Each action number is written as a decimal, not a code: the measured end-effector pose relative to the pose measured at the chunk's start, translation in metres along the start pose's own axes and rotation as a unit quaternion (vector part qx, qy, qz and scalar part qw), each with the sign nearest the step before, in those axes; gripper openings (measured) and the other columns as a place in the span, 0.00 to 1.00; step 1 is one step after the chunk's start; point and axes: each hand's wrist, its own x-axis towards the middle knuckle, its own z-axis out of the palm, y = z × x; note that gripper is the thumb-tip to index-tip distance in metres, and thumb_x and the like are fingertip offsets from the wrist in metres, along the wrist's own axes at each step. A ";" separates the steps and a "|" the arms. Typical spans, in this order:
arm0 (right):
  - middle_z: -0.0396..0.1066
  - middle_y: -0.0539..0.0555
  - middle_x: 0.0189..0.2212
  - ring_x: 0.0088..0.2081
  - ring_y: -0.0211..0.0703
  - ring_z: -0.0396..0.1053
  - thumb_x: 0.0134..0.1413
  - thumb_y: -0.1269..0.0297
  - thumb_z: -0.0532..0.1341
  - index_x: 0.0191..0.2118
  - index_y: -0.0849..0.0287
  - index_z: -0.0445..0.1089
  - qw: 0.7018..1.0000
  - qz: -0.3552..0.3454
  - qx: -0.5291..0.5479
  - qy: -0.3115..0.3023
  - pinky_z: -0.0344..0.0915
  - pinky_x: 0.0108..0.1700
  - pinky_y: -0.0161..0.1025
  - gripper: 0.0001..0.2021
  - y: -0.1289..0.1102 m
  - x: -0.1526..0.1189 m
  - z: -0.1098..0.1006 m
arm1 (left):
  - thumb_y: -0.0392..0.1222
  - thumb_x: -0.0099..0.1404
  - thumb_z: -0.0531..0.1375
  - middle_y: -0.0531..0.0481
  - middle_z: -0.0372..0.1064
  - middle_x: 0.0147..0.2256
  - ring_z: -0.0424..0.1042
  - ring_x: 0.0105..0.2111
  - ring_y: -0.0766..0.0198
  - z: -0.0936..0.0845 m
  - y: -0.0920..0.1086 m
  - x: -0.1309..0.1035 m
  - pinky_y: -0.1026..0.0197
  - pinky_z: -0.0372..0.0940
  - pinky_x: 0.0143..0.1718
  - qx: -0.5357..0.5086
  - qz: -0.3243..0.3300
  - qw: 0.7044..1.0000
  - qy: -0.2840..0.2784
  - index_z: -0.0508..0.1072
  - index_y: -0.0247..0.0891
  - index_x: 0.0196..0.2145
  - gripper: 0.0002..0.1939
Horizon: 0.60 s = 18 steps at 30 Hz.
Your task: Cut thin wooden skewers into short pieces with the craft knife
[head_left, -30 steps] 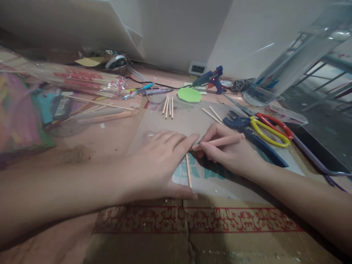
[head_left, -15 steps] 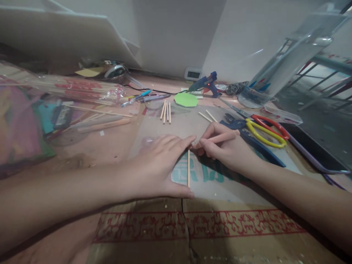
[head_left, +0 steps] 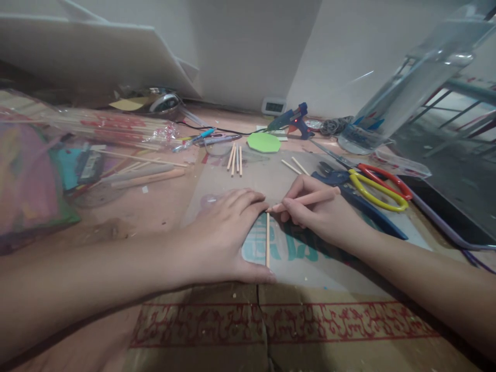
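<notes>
A thin wooden stick (head_left: 267, 238) lies pointing away from me on the sheet-covered cardboard. My left hand (head_left: 228, 232) rests beside it, holding it down: the thumb is at its near end and the bent forefinger is close to its far end. In my right hand (head_left: 310, 206) is a pink pen (head_left: 318, 197), pinched between thumb and fingers. The pen's tip is at the stick's far end; whether it touches is too small to tell. Several short cut sticks (head_left: 234, 160) lie beyond my hands, and two more sticks (head_left: 295, 166) lie near the pliers.
Blue-handled pliers (head_left: 364, 209) and red-and-yellow-handled scissors (head_left: 377, 191) lie right of my right hand, beside a phone (head_left: 453, 212). A glue gun (head_left: 289, 121), green octagonal piece (head_left: 263, 142) and clear container (head_left: 387, 108) stand behind. Bagged sticks (head_left: 112, 126) are at left.
My left forefinger has drawn back from the stick's far end, baring more of it and the pen tip. The whole view has shifted slightly.
</notes>
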 end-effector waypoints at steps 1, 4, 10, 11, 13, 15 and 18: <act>0.74 0.52 0.26 0.21 0.35 0.69 0.60 0.64 0.62 0.30 0.59 0.70 1.000 0.002 0.002 0.002 0.65 0.24 0.33 0.08 0.000 0.000 0.000 | 0.73 0.49 0.68 0.32 0.59 0.64 0.56 0.66 0.35 0.000 0.000 0.000 0.36 0.56 0.65 -0.001 -0.002 1.000 0.000 0.64 0.32 0.63 0.55; 0.74 0.51 0.24 0.20 0.34 0.68 0.60 0.66 0.62 0.28 0.58 0.68 1.000 0.011 0.010 0.021 0.64 0.22 0.31 0.09 0.000 0.000 -0.001 | 0.71 0.49 0.69 0.32 0.59 0.64 0.56 0.66 0.36 -0.002 0.001 0.000 0.35 0.56 0.65 -0.005 -0.008 1.000 -0.005 0.63 0.33 0.63 0.54; 0.75 0.52 0.25 0.21 0.34 0.69 0.61 0.66 0.62 0.29 0.59 0.69 1.000 0.018 0.009 0.020 0.64 0.21 0.31 0.09 0.003 0.002 -0.001 | 0.74 0.49 0.68 0.31 0.57 0.65 0.54 0.67 0.35 -0.001 0.000 0.000 0.32 0.55 0.65 -0.003 -0.022 1.000 -0.015 0.61 0.33 0.65 0.57; 0.75 0.52 0.26 0.21 0.34 0.69 0.61 0.65 0.62 0.29 0.59 0.69 1.000 0.020 0.008 0.020 0.64 0.21 0.32 0.09 0.003 0.002 -0.001 | 0.74 0.49 0.68 0.31 0.57 0.65 0.54 0.67 0.35 -0.001 0.000 0.000 0.32 0.55 0.65 -0.002 -0.024 1.000 -0.017 0.61 0.33 0.65 0.58; 0.75 0.53 0.26 0.21 0.35 0.69 0.61 0.64 0.62 0.30 0.60 0.70 1.000 0.023 0.007 0.020 0.64 0.21 0.32 0.09 0.003 0.003 0.000 | 0.74 0.48 0.68 0.31 0.57 0.65 0.54 0.67 0.35 -0.001 0.001 0.000 0.32 0.55 0.65 -0.001 -0.023 1.000 -0.018 0.61 0.32 0.65 0.58; 0.75 0.53 0.26 0.21 0.35 0.69 0.60 0.64 0.61 0.29 0.60 0.70 1.000 0.017 0.003 0.017 0.65 0.22 0.33 0.09 0.002 0.002 -0.001 | 0.74 0.49 0.68 0.31 0.58 0.65 0.54 0.67 0.34 -0.001 0.001 0.000 0.33 0.55 0.65 -0.001 -0.019 1.000 -0.014 0.62 0.32 0.65 0.58; 0.75 0.53 0.25 0.23 0.36 0.71 0.58 0.66 0.61 0.28 0.59 0.70 1.000 0.004 -0.004 0.002 0.66 0.24 0.33 0.08 0.000 0.000 -0.001 | 0.74 0.49 0.67 0.31 0.58 0.65 0.54 0.67 0.34 -0.002 0.001 0.000 0.34 0.55 0.66 0.000 -0.016 1.000 -0.012 0.63 0.32 0.64 0.56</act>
